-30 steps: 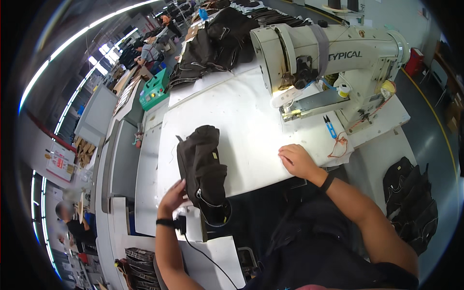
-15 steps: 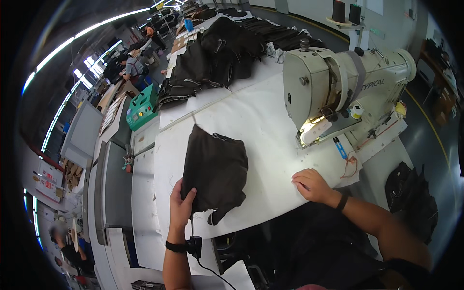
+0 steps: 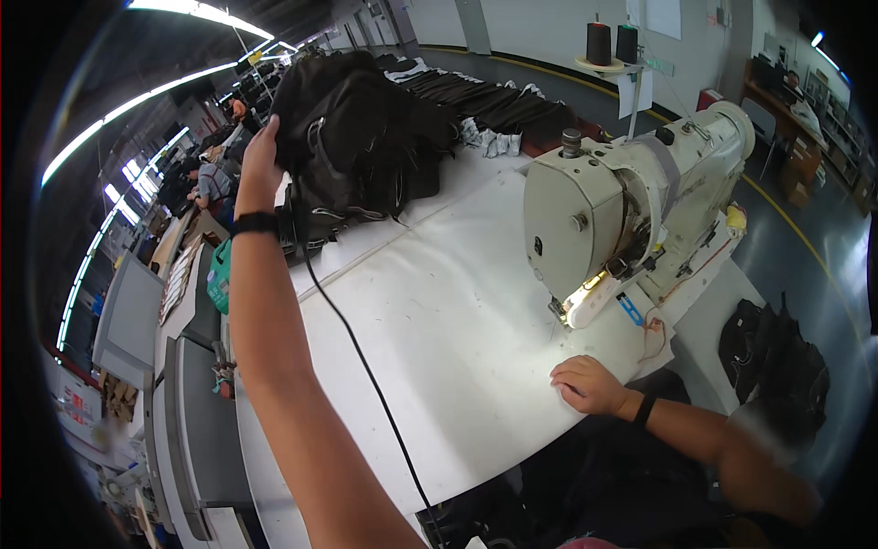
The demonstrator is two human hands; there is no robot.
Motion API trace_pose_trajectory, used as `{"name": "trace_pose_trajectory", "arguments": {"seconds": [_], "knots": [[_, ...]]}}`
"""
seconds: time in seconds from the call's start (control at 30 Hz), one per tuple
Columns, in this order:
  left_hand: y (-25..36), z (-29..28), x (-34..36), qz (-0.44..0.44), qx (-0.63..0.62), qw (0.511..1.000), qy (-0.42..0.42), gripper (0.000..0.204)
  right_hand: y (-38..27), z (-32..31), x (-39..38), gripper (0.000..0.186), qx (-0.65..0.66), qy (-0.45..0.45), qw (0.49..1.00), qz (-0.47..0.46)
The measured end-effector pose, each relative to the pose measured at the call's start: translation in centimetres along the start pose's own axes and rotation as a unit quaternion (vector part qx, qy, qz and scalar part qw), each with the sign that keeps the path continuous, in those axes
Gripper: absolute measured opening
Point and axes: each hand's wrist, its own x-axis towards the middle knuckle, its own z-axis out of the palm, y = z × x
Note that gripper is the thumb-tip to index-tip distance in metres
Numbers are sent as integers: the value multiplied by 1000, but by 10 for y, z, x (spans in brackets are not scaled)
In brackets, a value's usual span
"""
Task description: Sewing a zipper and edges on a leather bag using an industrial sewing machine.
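Note:
My left hand is stretched far out at the pile of dark fabric bag pieces at the back of the white table, its fingers closed on a dark bag piece at the pile's left side. A black cable hangs from that wrist. My right hand rests near the table's front edge with curled fingers; what they hold, if anything, is too small to make out. Just beyond it stands the cream sewing machine, its lamp lit, with blue snips beside it.
Thread cones stand behind the machine. A green box is at the left. More dark pieces lie at the back, others on the right. Co-workers work along the left; another person is at far right.
My left hand has carried the dark bag piece from the front left of the table up and away onto the back pile. My right hand stays by the front edge. The view has tilted upward.

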Motion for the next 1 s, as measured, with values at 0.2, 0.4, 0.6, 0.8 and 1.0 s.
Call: {"name": "trace_pose_trajectory", "arguments": {"seconds": [0.2,0.4,0.6,0.8,1.0], "knots": [[-82,32,-1,-141,243,953,-112,62,2,1,-2,14,-17,27,999,-1],[-214,31,-168,-52,588,727,-352,66,4,4,-4,7,-10,56,998,39],[-222,-14,-399,-69,619,722,-301,75,3,1,-4,14,8,80,997,23],[-172,-37,-616,24,642,764,-56,61,25,18,-20,25,51,74,994,65],[-121,-21,-770,-113,639,759,55,61,49,23,-23,25,126,59,986,92]]}}
